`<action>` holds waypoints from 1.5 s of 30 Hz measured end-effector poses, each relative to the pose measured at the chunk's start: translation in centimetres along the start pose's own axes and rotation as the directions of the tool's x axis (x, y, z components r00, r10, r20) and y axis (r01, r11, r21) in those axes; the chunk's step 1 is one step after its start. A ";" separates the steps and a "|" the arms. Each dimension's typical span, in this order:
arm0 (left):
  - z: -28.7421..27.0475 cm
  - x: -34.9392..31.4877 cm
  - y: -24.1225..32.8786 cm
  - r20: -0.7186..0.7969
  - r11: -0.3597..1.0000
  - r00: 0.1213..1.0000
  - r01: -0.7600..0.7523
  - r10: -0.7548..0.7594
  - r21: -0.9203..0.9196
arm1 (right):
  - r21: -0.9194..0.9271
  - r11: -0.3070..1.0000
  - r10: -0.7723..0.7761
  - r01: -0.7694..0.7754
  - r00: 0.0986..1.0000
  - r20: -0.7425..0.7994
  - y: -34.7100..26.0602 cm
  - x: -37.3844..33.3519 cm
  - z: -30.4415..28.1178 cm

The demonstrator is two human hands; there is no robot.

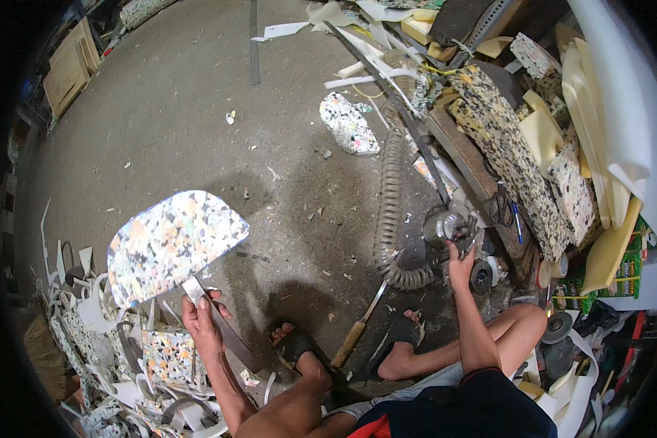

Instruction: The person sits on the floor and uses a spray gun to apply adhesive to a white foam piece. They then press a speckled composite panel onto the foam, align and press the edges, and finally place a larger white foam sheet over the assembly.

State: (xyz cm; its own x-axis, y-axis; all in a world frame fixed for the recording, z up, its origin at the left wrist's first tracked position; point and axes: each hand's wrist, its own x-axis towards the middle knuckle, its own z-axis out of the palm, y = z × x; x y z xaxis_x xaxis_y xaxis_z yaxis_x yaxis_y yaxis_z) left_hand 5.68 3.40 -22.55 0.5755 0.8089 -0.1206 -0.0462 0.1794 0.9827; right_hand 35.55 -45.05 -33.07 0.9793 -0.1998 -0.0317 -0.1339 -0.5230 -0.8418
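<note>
My left hand (pixel 206 321) pinches the pale end of a strip (pixel 194 289); its darker length hangs below the hand toward my forearm. Just beyond it lies a large rounded piece of speckled foam (pixel 175 244), its edge close to the strip's tip. On the right, my right hand (pixel 460 264) reaches out with its fingers around the near side of a round grey metal pot-like thing (pixel 439 226); its exact kind is unclear. A coiled hose (pixel 389 197) runs beside that thing. Between my feet lies a wooden-handled tool (pixel 352 339) with a long thin metal blade.
Foam offcuts and white scraps (pixel 124 358) heap up at the lower left. A smaller speckled foam piece (pixel 347 124) lies farther out. To the right, scissors (pixel 501 209) and a blue pen (pixel 517 223) rest by a long speckled foam block (pixel 515 157) and stacked foam sheets.
</note>
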 end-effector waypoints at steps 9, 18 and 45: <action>-0.4 1.0 -2.4 0.020 0.993 0.996 0.090 -0.092 0.080 | -0.368 0.888 -0.023 0.275 0.827 0.562 -8.5 -6.8 1.7; -3.5 0.4 -3.7 -0.013 0.962 0.963 0.270 -0.270 0.045 | -0.615 0.434 -0.419 0.659 0.751 0.510 -14.0 15.8 31.8; 1.4 3.1 17.3 0.587 0.939 0.736 0.313 -0.336 0.144 | 0.744 0.633 -0.326 -0.214 0.799 0.506 -28.7 -5.7 0.5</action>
State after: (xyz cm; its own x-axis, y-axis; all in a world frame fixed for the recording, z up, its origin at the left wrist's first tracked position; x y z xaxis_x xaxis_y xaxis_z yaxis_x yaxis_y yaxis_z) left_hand 7.82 8.20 -5.76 0.9188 0.2062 -0.3367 0.2550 0.3410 0.9048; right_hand 33.86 -28.42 -9.00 0.9025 0.4301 -0.0239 -0.1810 0.3284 -0.9270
